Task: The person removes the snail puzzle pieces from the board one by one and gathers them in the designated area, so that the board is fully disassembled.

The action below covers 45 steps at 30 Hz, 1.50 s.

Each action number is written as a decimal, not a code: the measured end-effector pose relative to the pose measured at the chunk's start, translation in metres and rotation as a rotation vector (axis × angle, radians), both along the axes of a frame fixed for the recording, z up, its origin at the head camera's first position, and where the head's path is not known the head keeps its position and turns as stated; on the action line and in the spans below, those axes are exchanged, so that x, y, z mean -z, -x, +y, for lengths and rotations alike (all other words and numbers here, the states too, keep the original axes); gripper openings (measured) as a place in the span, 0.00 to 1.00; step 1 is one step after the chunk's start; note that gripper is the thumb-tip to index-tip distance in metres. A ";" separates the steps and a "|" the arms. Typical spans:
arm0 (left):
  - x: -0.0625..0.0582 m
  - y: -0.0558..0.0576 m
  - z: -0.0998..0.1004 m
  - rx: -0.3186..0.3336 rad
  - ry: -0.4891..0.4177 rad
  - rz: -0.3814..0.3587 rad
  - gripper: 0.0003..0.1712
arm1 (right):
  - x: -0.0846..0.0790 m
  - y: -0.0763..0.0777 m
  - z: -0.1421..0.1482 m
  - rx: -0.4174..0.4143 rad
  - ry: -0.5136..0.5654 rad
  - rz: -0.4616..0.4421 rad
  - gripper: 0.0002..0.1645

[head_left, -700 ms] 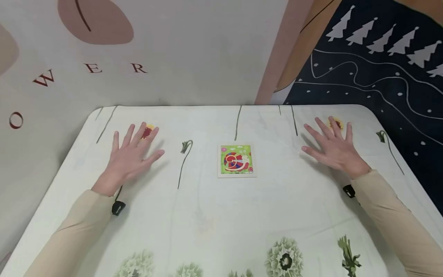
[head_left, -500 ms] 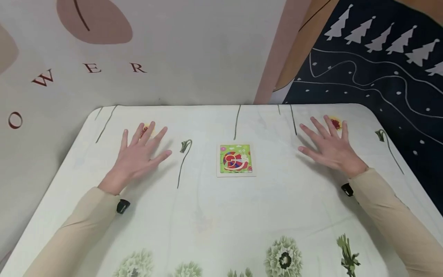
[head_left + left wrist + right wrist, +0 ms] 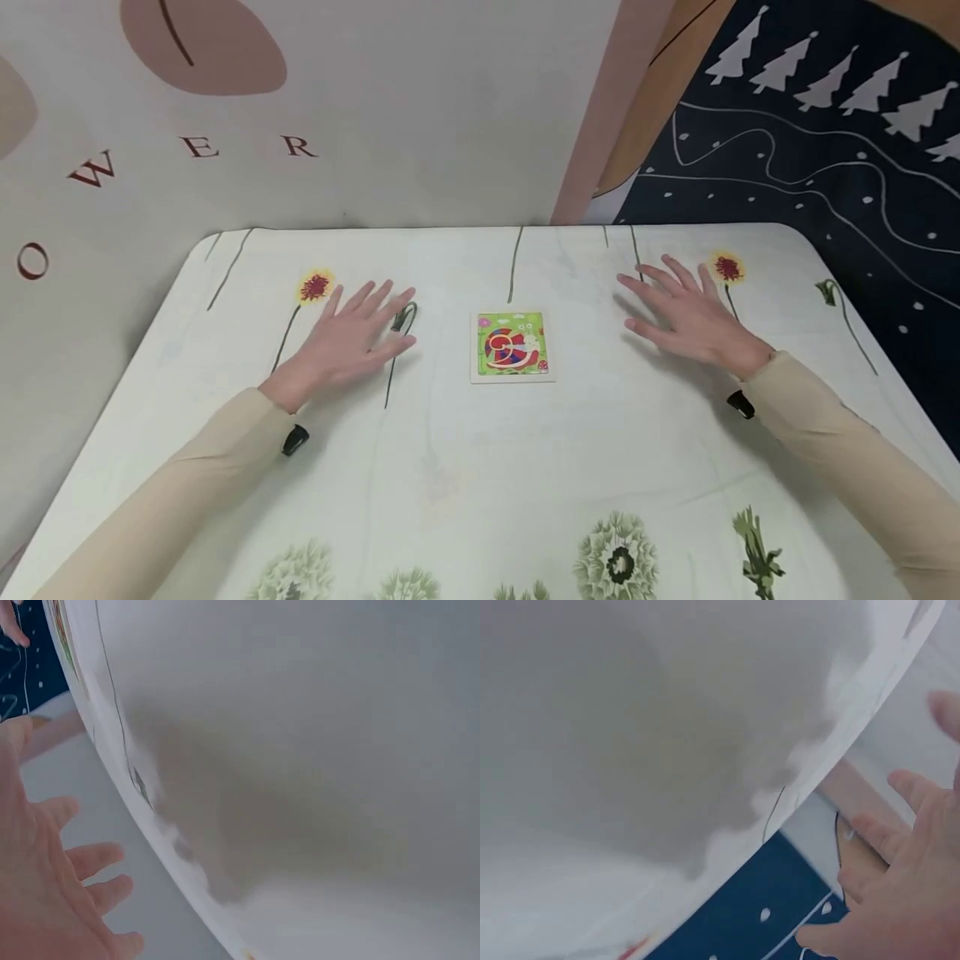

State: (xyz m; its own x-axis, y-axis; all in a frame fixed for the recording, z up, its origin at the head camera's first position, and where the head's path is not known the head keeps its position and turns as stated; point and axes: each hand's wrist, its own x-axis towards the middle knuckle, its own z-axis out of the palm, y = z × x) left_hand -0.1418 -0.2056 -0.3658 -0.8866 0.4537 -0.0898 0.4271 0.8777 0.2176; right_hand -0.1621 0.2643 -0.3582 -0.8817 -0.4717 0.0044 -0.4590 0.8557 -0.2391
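Note:
A small square wooden jigsaw puzzle (image 3: 513, 347) with a colourful snail picture lies flat near the middle of the table. To its left, my left hand (image 3: 341, 346) hovers palm down with fingers spread, its thumb pointing toward the puzzle. My right hand (image 3: 690, 317) is held over the cloth on the other side, fingers spread as well. Neither hand touches the puzzle or holds anything. Shadows of both hands fall on the cloth below. The left wrist view has the left hand (image 3: 60, 877) at its left edge; the right wrist view catches the right hand (image 3: 907, 877).
A white tablecloth (image 3: 480, 467) printed with flowers and stems covers the table. Behind it stands a pale wall (image 3: 420, 125) with printed letters. A dark blue panel (image 3: 795, 158) with white trees is at the back right. Black wrist cameras sit under both sleeves.
Both hands have moved inward toward the puzzle, the left one farther to the right than the right one to the left. The yellow-red printed flowers now show uncovered. The puzzle has stayed put.

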 end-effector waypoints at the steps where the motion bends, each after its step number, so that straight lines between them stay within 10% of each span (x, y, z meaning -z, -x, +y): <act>1: 0.000 0.000 0.004 0.013 0.001 -0.014 0.43 | 0.001 0.001 -0.002 -0.018 0.024 -0.006 0.37; 19: -0.006 -0.004 0.065 0.146 -0.083 -0.158 0.39 | 0.010 0.009 -0.045 -0.203 0.274 -0.114 0.28; 31: 0.002 -0.001 0.089 0.275 -0.193 -0.193 0.33 | 0.007 0.015 -0.063 -0.035 0.488 -0.414 0.24; 45: 0.011 -0.001 0.096 0.354 -0.201 -0.064 0.29 | 0.011 0.023 -0.080 -0.010 0.600 -0.504 0.20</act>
